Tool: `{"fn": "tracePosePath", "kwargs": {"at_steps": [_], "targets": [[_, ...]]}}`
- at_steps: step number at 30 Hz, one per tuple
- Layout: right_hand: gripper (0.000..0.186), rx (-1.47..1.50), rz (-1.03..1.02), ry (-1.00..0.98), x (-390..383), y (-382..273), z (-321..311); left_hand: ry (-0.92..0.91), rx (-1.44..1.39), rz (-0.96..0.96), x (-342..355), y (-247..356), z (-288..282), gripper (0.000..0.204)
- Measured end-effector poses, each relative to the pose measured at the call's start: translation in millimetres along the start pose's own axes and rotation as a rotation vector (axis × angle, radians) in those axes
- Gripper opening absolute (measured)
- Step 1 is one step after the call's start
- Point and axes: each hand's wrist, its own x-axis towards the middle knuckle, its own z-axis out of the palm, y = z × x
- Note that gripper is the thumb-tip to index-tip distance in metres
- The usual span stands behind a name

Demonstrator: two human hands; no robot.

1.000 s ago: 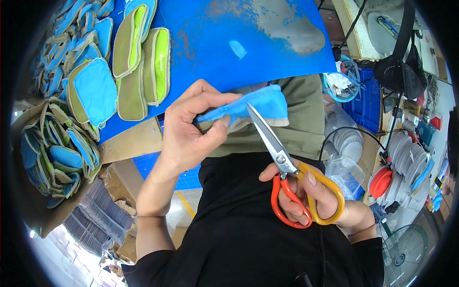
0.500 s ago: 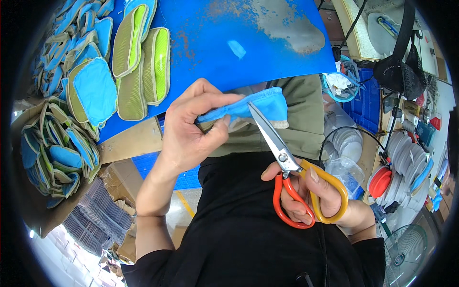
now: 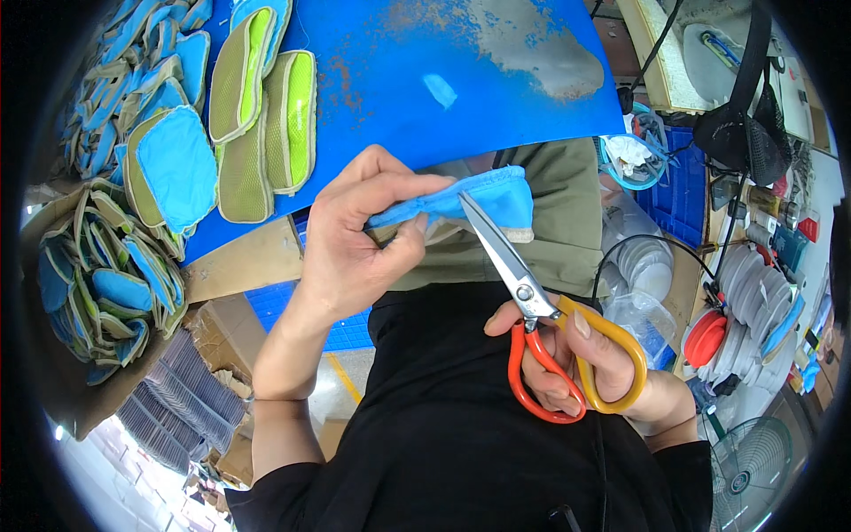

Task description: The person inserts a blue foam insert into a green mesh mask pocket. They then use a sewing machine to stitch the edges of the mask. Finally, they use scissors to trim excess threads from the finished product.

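My left hand (image 3: 363, 230) pinches a folded blue fabric piece (image 3: 496, 202) by its left end, thumb below and fingers above. The piece has a stitched upper edge and a pale lower rim, and it hangs over my lap. In my right hand (image 3: 607, 359) is a pair of scissors (image 3: 501, 253) with one red and one yellow handle. My thumb and fingers go through the handles. The blades look closed, and their tip lies against the blue fabric near its upper edge, pointing up and left.
A blue worktable (image 3: 390, 89) bears several green-and-khaki mesh pads (image 3: 288, 120) and a pile of blue pieces. At left, a cardboard box (image 3: 80, 399) holds more pads. A blue basket (image 3: 651, 168) stands right of the table, and a fan (image 3: 749, 470) at lower right.
Almost nothing differs. The free right end of the blue fabric piece sits very slightly lower; both hands and the scissors keep their places.
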Motion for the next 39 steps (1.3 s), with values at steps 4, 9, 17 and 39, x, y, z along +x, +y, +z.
{"fn": "tracePosePath", "kwargs": {"at_steps": [4,9,17,39], "targets": [[0.064,-0.019,0.010,0.004,-1,-1,1,-0.025,-0.028,-0.014,0,0,0,0.037],[0.068,-0.199,0.016,0.038,1,-4,3,-0.042,-0.075,-0.031,-1,0,-3,0.036],[0.068,-0.157,-0.029,0.021,-3,-2,4,-0.035,-0.095,-0.010,-3,-3,-4,0.037],[0.068,-0.070,0.011,0.035,-8,-2,2,-0.022,0.033,0.053,-2,0,-1,0.042]]}}
